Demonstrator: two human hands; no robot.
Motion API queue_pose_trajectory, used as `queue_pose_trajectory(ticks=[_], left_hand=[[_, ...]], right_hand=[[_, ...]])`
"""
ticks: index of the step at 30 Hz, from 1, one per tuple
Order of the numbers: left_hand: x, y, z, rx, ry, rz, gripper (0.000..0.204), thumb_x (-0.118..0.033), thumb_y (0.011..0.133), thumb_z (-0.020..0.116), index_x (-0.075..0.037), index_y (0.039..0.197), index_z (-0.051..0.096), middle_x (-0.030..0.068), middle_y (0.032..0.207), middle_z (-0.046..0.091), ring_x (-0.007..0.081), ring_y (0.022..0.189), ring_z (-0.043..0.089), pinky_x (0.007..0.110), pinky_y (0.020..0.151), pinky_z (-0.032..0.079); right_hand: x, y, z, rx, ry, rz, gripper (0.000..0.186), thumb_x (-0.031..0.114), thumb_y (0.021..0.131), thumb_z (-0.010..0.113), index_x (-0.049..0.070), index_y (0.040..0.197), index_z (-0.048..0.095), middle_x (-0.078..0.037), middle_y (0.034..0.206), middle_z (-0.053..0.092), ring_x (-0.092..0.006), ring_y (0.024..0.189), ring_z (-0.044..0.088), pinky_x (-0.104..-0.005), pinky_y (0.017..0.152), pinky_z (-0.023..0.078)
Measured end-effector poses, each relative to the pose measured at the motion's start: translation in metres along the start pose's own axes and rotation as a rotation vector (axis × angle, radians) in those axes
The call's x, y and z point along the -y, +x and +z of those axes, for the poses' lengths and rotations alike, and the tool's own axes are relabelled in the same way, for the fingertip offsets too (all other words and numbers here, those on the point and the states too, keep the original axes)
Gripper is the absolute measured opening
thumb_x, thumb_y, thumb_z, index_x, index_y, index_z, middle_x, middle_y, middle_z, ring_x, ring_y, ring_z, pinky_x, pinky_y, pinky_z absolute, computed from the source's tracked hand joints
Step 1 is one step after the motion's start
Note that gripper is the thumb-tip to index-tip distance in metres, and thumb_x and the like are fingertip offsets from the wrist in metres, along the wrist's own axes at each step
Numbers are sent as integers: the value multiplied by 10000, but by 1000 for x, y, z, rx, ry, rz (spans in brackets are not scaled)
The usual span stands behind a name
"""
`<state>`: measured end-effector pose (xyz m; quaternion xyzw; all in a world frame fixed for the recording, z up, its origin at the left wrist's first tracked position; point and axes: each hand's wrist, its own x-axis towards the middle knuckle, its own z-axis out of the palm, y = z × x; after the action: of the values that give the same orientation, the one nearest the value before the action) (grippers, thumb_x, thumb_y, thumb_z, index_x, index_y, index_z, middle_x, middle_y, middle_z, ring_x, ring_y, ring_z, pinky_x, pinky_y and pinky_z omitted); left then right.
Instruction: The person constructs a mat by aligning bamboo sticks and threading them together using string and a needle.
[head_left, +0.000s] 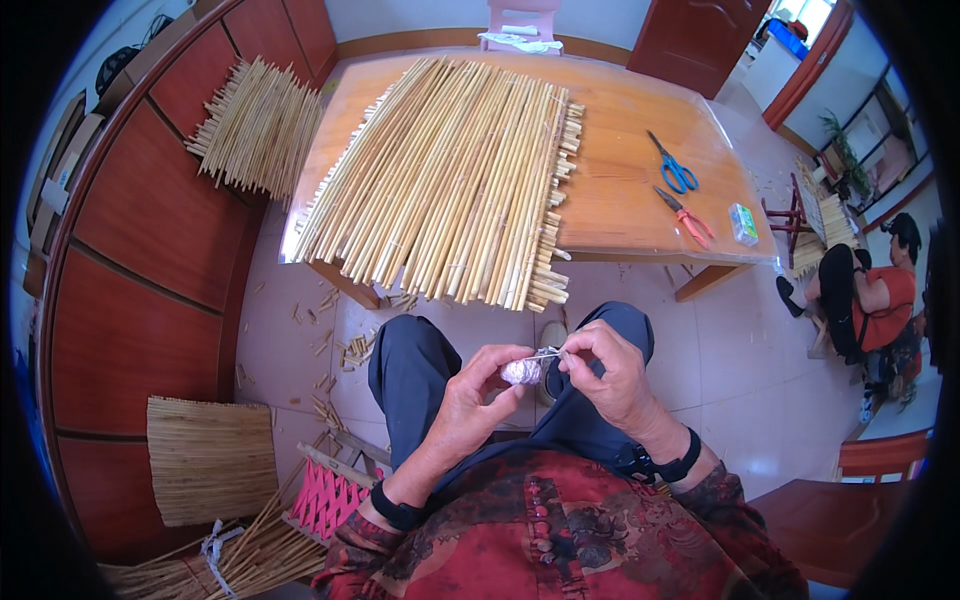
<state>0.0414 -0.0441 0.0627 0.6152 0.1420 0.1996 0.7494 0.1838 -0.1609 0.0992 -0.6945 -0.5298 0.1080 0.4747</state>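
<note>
Above my lap, my left hand (478, 396) grips a small whitish ball of wound thread (520, 372) between thumb and fingers. My right hand (606, 372) pinches close beside it, with a thin, pale, needle-like strip (543, 355) running between the two hands; exactly what the right fingertips hold is too small to tell. In front of my knees, a mat of reed sticks laid side by side (440, 180) covers the left and middle of the wooden table (620, 190). Its sticks end unevenly along the right edge.
On the table's right lie blue-handled scissors (680, 178), red-handled pliers (690, 222) and a small green-and-white box (743, 225). Reed bundles (262, 125) and a woven mat (212, 460) lean on red cabinets at left. Cut stubs (355, 350) litter the floor. Another person (880, 300) sits at right.
</note>
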Motion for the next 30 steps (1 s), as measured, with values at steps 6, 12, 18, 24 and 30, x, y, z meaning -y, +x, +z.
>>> queue_pose_trajectory(ticks=[6, 12, 18, 24, 30], left_hand=[[9, 1, -5, 47, -438, -152, 366, 29, 764, 489, 10, 1129, 467, 124, 1075, 512, 188, 930, 542, 307, 748, 474], [12, 6, -12, -12, -759, -213, 365, -169, 787, 532, 13, 1096, 462, 153, 1021, 539, 221, 833, 562, 290, 602, 460], [24, 16, -28, 5, -754, -404, 214, -141, 846, 508, -12, 1018, 507, 123, 929, 559, 188, 697, 563, 236, 469, 425], [36, 25, -24, 112, -695, -355, 194, -133, 843, 509, -28, 1005, 517, 129, 899, 561, 197, 633, 558, 245, 429, 425], [35, 34, -16, 49, -589, -444, 218, -136, 843, 514, -28, 1033, 520, 151, 923, 565, 213, 611, 568, 248, 432, 437]], right_hand=[[-9, -5, 6, 0, 658, 427, 74, 20, 827, 496, -5, 896, 502, -64, 813, 558, -114, 634, 559, -220, 546, 462], [-26, -8, -7, -10, 1004, 620, 91, 90, 856, 469, 3, 883, 476, -68, 734, 529, -129, 556, 533, -245, 513, 463], [-48, -14, -36, -262, 1124, 555, 101, 88, 834, 500, 13, 901, 482, -58, 699, 489, -147, 548, 508, -272, 502, 457], [-77, -32, -84, -631, 1157, 515, 109, 77, 818, 526, 30, 909, 488, -49, 697, 493, -148, 575, 503, -277, 522, 458], [-98, -71, -146, -1021, 1098, 419, 74, 81, 823, 528, 52, 886, 502, -28, 678, 494, -133, 589, 501, -270, 530, 448]])
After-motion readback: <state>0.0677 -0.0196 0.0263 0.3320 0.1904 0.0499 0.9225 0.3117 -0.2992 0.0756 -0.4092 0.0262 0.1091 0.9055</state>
